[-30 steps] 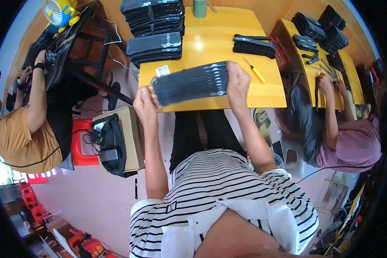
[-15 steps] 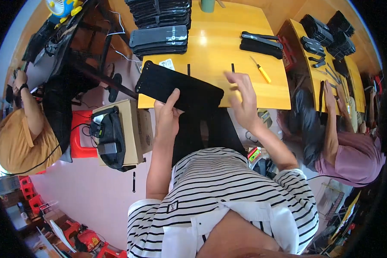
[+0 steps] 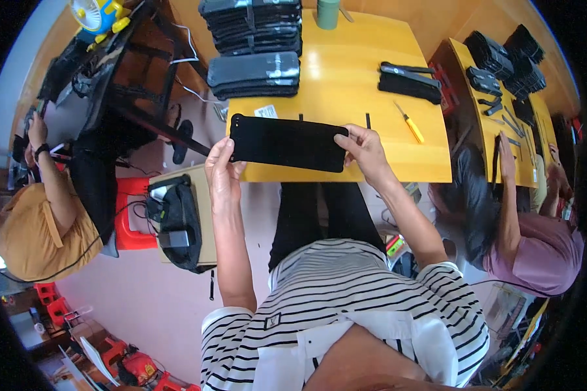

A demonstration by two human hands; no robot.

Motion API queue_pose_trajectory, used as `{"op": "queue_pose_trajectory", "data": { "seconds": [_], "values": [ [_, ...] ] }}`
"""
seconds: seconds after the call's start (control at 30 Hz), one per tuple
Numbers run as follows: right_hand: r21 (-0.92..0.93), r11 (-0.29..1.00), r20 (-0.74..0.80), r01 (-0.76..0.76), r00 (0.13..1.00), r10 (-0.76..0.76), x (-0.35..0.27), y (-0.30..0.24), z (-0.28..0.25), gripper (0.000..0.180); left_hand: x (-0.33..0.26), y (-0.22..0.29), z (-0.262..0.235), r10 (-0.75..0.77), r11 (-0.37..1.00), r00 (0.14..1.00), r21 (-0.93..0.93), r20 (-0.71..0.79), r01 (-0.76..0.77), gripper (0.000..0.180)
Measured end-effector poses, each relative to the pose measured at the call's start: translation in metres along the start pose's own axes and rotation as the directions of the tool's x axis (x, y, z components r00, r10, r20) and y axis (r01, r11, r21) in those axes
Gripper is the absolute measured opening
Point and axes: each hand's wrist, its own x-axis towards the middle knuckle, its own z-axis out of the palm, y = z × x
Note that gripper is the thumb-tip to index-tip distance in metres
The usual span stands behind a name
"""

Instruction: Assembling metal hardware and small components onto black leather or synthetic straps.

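— Where's the black panel?
— Held above the counter, by its near edge.
— By what?
— The left hand pinches its left end, the right hand its right, thumbs closed against the face.
— And the yellow-handled tool?
— Near the counter's right edge.

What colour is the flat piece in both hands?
The flat piece is black, best seen in the head view.

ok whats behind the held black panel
Part of the yellow table, with a white label and a dark strip showing just above the black panel; anything directly behind it is covered.
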Motion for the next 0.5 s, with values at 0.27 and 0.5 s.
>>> {"op": "queue_pose_trajectory", "data": {
  "seconds": [0.27,0.5],
  "values": [
    [-0.173,0.980,-0.028,0.102,0.994,-0.109,0.123,-0.024,0.027,0.020,0.125,0.041,0.007,0.142,0.901,0.990,0.416,-0.026,-0.118,0.013],
    [-0.411,0.903,-0.201,0.121,0.955,-0.219,0.210,-0.005,0.040,0.029,0.213,0.045,0.008,0.293,0.720,0.956,0.663,-0.023,-0.205,0.011]
  ]
}}
